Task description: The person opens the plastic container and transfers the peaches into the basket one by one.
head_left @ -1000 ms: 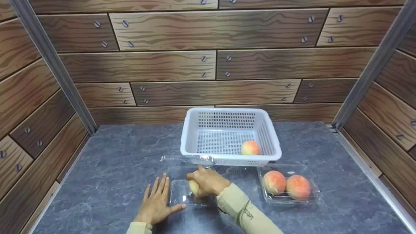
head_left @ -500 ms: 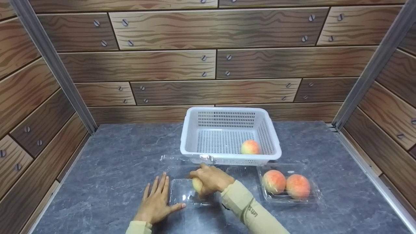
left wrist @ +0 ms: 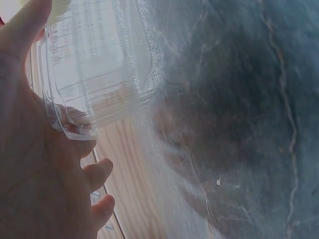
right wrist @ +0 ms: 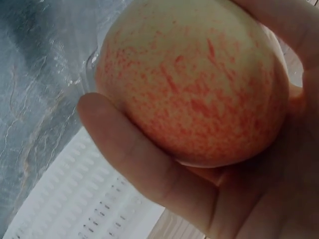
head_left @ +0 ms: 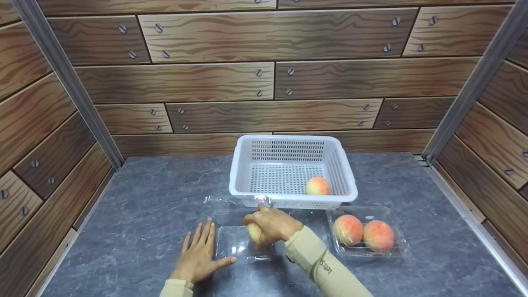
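Observation:
My right hand (head_left: 274, 225) grips a peach (right wrist: 194, 84), pale yellow with red flecks, over the right part of a clear plastic clamshell box (head_left: 235, 245). In the head view the hand covers most of that peach. The box's lid (head_left: 235, 201) lies folded back toward the basket. My left hand (head_left: 199, 255) is spread at the box's left side, fingers straight, the thumb along the front left corner. In the left wrist view the box wall (left wrist: 94, 59) sits between thumb and forefinger, which are not curled round it.
A white perforated basket (head_left: 237, 177) with one peach (head_left: 317, 186) stands behind the box. To the right, a second clear clamshell (head_left: 396, 253) holds two peaches (head_left: 348, 230). Wood-patterned walls (head_left: 274, 82) enclose the grey marbled table (head_left: 136, 214) at the back and sides.
My right hand has shifted slightly to the right with the peach, toward the box's right side. The left hand has stayed in place.

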Tool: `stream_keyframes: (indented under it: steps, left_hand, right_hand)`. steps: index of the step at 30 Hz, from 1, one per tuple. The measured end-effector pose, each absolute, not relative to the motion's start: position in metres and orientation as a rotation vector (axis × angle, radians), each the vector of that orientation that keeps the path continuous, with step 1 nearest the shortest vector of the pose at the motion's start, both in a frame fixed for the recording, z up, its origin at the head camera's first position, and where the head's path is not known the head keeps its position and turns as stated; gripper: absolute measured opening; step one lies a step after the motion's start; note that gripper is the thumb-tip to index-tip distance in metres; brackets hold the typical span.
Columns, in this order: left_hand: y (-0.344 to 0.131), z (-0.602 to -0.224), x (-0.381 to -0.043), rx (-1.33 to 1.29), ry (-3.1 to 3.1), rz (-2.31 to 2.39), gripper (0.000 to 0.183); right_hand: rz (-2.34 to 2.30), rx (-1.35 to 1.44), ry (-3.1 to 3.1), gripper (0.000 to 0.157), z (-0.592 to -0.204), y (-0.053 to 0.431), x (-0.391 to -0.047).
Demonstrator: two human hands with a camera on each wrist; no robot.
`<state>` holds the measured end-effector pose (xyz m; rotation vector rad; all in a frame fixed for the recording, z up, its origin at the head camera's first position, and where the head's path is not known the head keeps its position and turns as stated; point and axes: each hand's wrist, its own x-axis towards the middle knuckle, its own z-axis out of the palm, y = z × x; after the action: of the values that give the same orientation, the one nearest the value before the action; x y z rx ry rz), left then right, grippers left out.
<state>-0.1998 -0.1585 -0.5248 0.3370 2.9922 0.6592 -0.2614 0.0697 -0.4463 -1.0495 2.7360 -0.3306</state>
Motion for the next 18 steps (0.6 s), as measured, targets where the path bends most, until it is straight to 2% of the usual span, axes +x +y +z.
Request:
stream_keyframes:
  steps: [18]
  left_hand:
    - [-0.158, -0.526, -0.201, 0.309, 2.979, 0.666, 0.116]
  right_hand:
    - [-0.402, -0.958, 2.658, 0.06, -0.439, 0.084, -0.262]
